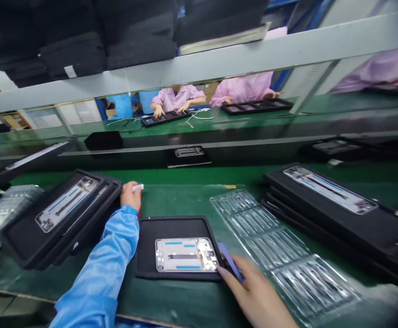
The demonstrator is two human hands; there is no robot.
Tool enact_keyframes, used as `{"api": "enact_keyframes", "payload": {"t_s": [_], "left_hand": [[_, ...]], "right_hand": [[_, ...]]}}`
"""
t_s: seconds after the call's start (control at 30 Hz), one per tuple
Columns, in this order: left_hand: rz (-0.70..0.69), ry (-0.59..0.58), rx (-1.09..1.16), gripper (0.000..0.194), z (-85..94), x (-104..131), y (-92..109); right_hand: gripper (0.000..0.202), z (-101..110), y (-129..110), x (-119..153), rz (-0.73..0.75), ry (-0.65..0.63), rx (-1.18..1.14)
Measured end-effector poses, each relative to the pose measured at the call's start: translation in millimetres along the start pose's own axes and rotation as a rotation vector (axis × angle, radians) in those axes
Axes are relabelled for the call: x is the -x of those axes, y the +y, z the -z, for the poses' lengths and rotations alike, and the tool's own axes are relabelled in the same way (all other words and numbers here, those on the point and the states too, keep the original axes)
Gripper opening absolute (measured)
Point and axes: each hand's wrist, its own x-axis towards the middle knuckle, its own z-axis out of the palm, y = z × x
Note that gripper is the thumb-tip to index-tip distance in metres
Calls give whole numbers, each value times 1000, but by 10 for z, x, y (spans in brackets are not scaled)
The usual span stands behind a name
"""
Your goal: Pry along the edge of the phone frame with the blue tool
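Phone frame (186,254) lies flat in a black tray (151,232) on the green belt (185,200), directly in front of the person. Right hand (257,296) sits at the tray's right edge, fingers pinched on a thin blue tool (230,261) whose tip reaches toward the frame's right side. Left hand (130,195), in a blue sleeve (106,269), is clenched on a small white piece (138,187) just beyond the tray's far left corner, touching the stack of trays (62,218) on the left.

A clear blister sheet (281,255) lies just right of the tray, leaving only a narrow strip of belt between them. Farther right, another stack of trays (339,214) carries a frame on top. Bare belt stays open beyond the tray's far edge. Across the line, under a grey shelf (219,61), workers in pink (178,99) handle trays at their own bench.
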Motion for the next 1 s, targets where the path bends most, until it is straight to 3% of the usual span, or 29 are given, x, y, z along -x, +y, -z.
{"api": "enact_keyframes", "payload": {"t_s": [0.1,0.17,0.23,0.3,0.4,0.5,0.63,0.77,1.0], "left_hand": [[-65,17,-26,22,-35,-135,56],[-112,29,-41,25,-51,-202,90],[-170,38,-58,28,-74,-232,123],[-234,39,-77,29,-92,-211,153],[-325,22,-104,26,-54,-63,166],[-402,-25,-123,23,98,255,126],[-515,-146,-178,21,337,902,70],[-547,-315,-250,26,417,1455,102],[-513,-442,-232,28,371,1693,233]], "right_hand": [[27,416,143,-132,-46,-81,-55],[28,703,303,-336,-133,-49,12],[30,899,458,-685,-202,-21,152],[28,944,580,-1137,-193,-146,277],[20,771,696,-1769,-121,-281,272],[16,507,773,-2087,-50,-352,275],[23,275,907,-2089,19,-391,320],[27,138,1044,-2027,38,-408,367],[22,24,1161,-2026,-4,-289,430]]}}
